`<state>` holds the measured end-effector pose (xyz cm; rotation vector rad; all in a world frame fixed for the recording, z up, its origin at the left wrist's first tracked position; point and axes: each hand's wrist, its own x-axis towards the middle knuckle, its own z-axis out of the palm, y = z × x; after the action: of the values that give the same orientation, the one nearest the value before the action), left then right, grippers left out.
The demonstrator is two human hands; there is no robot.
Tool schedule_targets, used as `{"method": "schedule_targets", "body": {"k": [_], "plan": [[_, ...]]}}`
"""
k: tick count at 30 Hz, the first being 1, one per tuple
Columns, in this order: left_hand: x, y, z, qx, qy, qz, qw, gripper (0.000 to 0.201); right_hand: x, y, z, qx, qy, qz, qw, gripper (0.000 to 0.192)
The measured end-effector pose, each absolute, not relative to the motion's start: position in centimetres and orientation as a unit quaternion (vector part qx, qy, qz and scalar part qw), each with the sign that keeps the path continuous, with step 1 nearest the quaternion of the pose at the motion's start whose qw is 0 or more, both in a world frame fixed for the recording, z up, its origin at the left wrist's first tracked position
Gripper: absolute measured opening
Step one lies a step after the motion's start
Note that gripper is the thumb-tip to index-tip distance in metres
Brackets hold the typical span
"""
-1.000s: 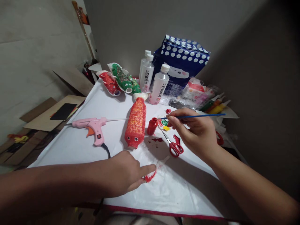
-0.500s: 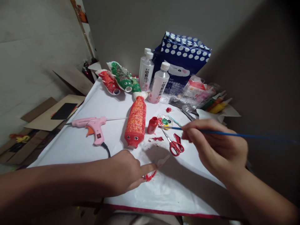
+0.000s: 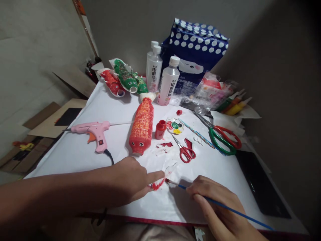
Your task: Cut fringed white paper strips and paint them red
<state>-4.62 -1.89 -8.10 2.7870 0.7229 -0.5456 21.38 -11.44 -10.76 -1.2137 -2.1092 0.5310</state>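
My left hand (image 3: 132,180) rests on the white table cover (image 3: 82,150), its index finger pressing down a small cut plastic piece (image 3: 163,179) that is partly painted red. My right hand (image 3: 218,207) grips a thin blue paintbrush (image 3: 215,201), and the brush tip touches the plastic piece just right of my fingertip. Behind them lie a red fish made from a bottle (image 3: 140,129), an open red paint pot (image 3: 159,129) and a small round palette (image 3: 175,126) with several colours.
A pink glue gun (image 3: 92,130) lies at the left, small red scissors (image 3: 185,152) and large green-and-red scissors (image 3: 220,135) at the right. Red and green bottle fish (image 3: 122,80), three white bottles (image 3: 168,85), a dotted blue bag (image 3: 195,50) and paint tubes (image 3: 233,105) stand at the back.
My right hand has brought the brush from the palette down and toward me to the plastic piece. My left finger has stayed on the piece. The view has tilted down a little.
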Motion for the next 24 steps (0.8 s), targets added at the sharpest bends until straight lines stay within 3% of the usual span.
{"method": "schedule_targets", "body": {"k": [8,24], "plan": [[-4.4,-1.8,-7.8,0.939,0.249,-0.204,0.117,0.051,20.6,-10.3,-10.3,-0.417,-0.802,0.232,0.36,0.025],[-4.6,-1.7,-8.4,0.942,0.25,-0.194,0.113,0.053,20.0,-11.1,-9.7,-0.437,-0.82,0.102,0.356,0.019]]}}
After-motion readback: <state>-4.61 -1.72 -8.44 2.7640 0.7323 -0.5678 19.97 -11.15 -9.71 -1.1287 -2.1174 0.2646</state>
